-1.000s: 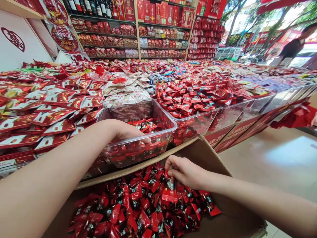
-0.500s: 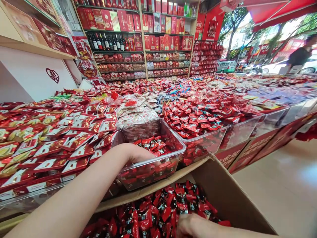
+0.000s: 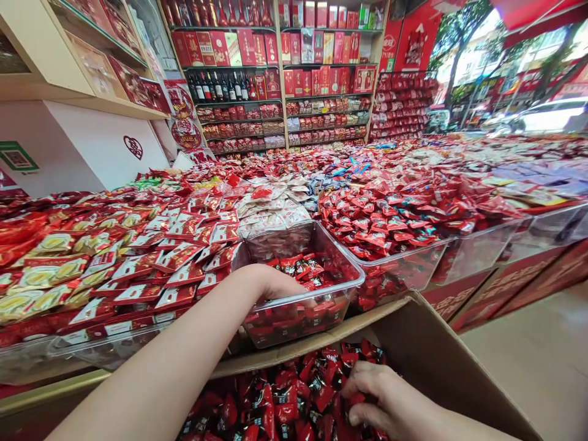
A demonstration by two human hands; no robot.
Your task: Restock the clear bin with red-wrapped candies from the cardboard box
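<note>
My left hand [image 3: 280, 285] reaches over the near rim of a clear plastic bin [image 3: 361, 278], its wrist bent down. Its fingers are blurred behind the bin wall, among red and black wrapped candies [image 3: 305, 269]. Below, an open cardboard box [image 3: 441, 361] is heaped with the same kind of wrapped candies [image 3: 285, 392]. My right hand [image 3: 372, 395] is down in this box at the right side of the heap. Its fingers and thumb curl round red wrapped candies, partly hidden by the hand.
Red and white snack packets [image 3: 179, 254] lie heaped left of the bin, and red packets [image 3: 381, 214] to its right. White packets [image 3: 275, 208] sit behind it. Shelves with boxes and bottles [image 3: 225, 86] stand at the back. Tiled floor [image 3: 542, 343] shows at right.
The view has turned left, so the scene sits further right. My right hand has risen a little from the candies, showing its thumb and fingers. My left hand stays in the bin.
</note>
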